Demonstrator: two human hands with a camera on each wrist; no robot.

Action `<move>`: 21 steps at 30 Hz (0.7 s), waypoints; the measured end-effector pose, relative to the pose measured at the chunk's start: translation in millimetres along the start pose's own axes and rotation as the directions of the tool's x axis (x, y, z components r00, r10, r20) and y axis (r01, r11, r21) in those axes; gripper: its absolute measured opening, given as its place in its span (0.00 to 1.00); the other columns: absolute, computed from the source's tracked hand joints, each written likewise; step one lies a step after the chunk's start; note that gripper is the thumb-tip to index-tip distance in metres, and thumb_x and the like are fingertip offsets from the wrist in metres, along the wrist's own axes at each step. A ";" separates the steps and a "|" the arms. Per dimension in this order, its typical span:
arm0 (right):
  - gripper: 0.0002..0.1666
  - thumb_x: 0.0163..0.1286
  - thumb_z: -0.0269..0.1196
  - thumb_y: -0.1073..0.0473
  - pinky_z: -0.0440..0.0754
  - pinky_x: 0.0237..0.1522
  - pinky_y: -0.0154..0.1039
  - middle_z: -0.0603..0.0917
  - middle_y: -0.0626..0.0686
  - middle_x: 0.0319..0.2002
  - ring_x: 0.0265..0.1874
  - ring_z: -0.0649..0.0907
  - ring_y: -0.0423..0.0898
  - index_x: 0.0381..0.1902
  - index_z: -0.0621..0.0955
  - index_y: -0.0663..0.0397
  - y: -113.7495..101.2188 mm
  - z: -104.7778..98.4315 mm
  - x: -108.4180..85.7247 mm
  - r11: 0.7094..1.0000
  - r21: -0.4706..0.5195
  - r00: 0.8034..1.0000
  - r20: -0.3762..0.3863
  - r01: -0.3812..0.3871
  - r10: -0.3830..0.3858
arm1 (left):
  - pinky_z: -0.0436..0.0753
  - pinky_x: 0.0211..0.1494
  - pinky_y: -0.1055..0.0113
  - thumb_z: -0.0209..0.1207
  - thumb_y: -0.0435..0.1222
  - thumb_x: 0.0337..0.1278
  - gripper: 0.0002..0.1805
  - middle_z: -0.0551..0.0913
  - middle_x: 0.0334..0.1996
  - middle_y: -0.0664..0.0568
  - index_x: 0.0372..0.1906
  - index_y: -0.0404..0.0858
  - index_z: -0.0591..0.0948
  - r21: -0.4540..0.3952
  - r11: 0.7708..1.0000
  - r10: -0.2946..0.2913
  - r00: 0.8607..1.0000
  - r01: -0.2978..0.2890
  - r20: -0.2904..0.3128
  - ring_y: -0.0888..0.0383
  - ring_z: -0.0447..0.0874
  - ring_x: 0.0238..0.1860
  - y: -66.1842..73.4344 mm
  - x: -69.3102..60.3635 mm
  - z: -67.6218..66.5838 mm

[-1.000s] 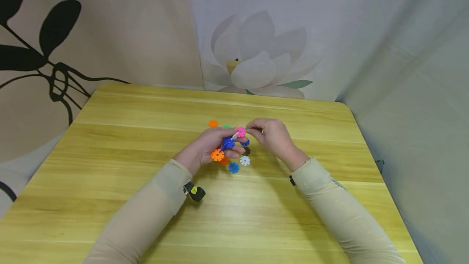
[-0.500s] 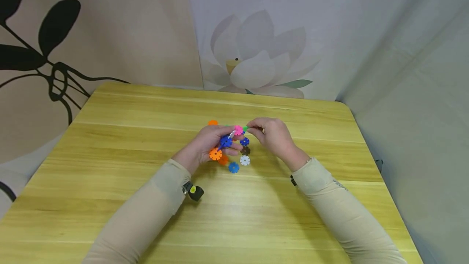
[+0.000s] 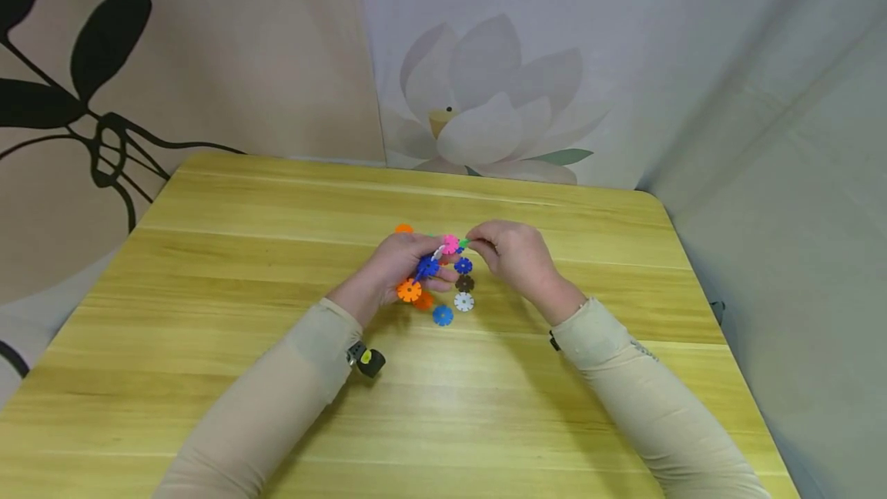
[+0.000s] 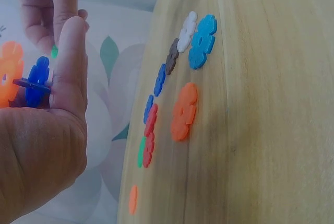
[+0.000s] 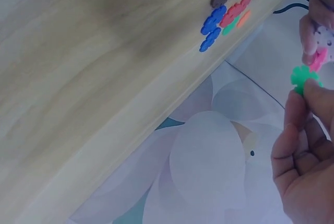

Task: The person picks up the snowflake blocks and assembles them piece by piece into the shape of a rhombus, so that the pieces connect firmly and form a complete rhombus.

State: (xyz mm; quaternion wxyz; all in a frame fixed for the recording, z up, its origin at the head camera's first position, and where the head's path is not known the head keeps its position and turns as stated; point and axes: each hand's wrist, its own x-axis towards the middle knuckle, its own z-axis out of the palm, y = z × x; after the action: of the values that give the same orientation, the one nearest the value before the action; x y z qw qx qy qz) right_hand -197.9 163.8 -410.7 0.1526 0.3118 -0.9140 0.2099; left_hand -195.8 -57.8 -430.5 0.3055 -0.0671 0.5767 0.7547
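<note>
Reference: pink disc, end piece of a linked chain held up off the bench. From the pink disc the chain runs leftward and toward the person: white link nearly edge-on, dark-blue link, second blue link edge-on, orange link last.

Left hand, left of the pink disc: grip pinching the chain, thumb reaching close to the pink disc. Right hand, right of the pink disc: grip pinching a green disc between thumb and forefinger. Green edge meets pink edge; cannot tell whether the slots engage.

Loose on the bench, nearer the person than the pink disc: a blue disc, brown disc and pale disc, slightly right of it; a light-blue disc and an orange disc, left of it. Far orange disc: beyond the pink disc, to its left.
</note>
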 end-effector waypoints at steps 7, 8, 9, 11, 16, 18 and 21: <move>0.04 0.74 0.71 0.61 0.92 0.40 0.44 0.94 0.53 0.40 0.35 0.91 0.48 0.43 0.90 0.56 -1.1 -1.4 1.3 0.999 0.046 1.000 -0.009 -0.012 0.012 | 0.94 0.38 0.64 0.53 0.43 0.86 0.24 0.91 0.46 0.41 0.67 0.27 0.76 -0.032 0.999 0.009 1.000 -0.010 -0.012 0.55 0.95 0.31 3.1 -0.8 1.7; 0.04 0.74 0.71 0.61 0.91 0.38 0.44 0.93 0.53 0.39 0.33 0.90 0.47 0.43 0.90 0.56 -0.7 -1.1 1.0 0.997 0.073 1.000 -0.009 -0.024 0.024 | 0.94 0.38 0.64 0.53 0.43 0.86 0.23 0.92 0.43 0.43 0.67 0.27 0.76 -0.041 0.999 0.008 1.000 -0.008 -0.010 0.55 0.95 0.30 3.2 -0.5 1.8; 0.04 0.74 0.71 0.62 0.91 0.37 0.43 0.93 0.53 0.39 0.31 0.89 0.47 0.43 0.90 0.57 -0.2 -0.7 0.8 0.995 0.096 0.999 -0.008 -0.035 0.035 | 0.94 0.38 0.64 0.53 0.43 0.86 0.23 0.92 0.41 0.45 0.67 0.27 0.77 -0.047 0.999 0.007 1.000 -0.007 -0.008 0.55 0.95 0.31 3.2 -0.2 1.9; 0.04 0.75 0.70 0.63 0.89 0.34 0.42 0.92 0.53 0.37 0.29 0.86 0.46 0.43 0.89 0.57 0.5 -0.1 0.3 0.990 0.131 0.998 -0.006 -0.054 0.055 | 0.94 0.38 0.64 0.53 0.43 0.86 0.23 0.92 0.40 0.46 0.66 0.27 0.77 -0.052 0.999 0.008 1.000 -0.008 -0.006 0.55 0.95 0.31 3.2 0.2 1.9; 0.04 0.75 0.70 0.63 0.88 0.33 0.41 0.92 0.54 0.37 0.29 0.86 0.46 0.43 0.89 0.58 0.2 0.7 1.5 0.985 0.160 0.998 -0.006 -0.059 0.061 | 0.94 0.39 0.64 0.53 0.43 0.85 0.23 0.92 0.39 0.46 0.65 0.27 0.79 -0.035 0.999 0.026 1.000 -0.026 -0.008 0.55 0.95 0.31 3.4 0.4 2.9; 0.04 0.75 0.70 0.63 0.89 0.33 0.41 0.92 0.54 0.37 0.29 0.86 0.46 0.43 0.89 0.58 -0.1 1.5 2.2 0.985 0.162 0.998 -0.005 -0.055 0.057 | 0.94 0.40 0.64 0.53 0.43 0.85 0.23 0.92 0.40 0.45 0.65 0.27 0.79 -0.023 0.999 0.032 0.999 -0.032 -0.011 0.55 0.95 0.31 3.7 0.1 3.8; 0.04 0.75 0.70 0.63 0.89 0.34 0.41 0.92 0.54 0.37 0.31 0.87 0.46 0.42 0.89 0.58 -1.1 2.7 3.2 0.989 0.141 0.999 0.003 -0.047 0.048 | 0.94 0.41 0.63 0.52 0.43 0.86 0.23 0.91 0.50 0.37 0.66 0.27 0.78 -0.005 1.000 0.023 1.000 -0.023 -0.018 0.55 0.95 0.32 4.0 -0.2 4.9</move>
State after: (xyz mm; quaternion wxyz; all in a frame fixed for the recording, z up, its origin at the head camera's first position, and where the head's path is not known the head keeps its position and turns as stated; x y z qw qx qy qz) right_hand -200.0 160.0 -411.4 0.1253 0.2999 -0.9040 0.2777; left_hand -196.5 -54.0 -425.5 0.2913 -0.0679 0.5781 0.7592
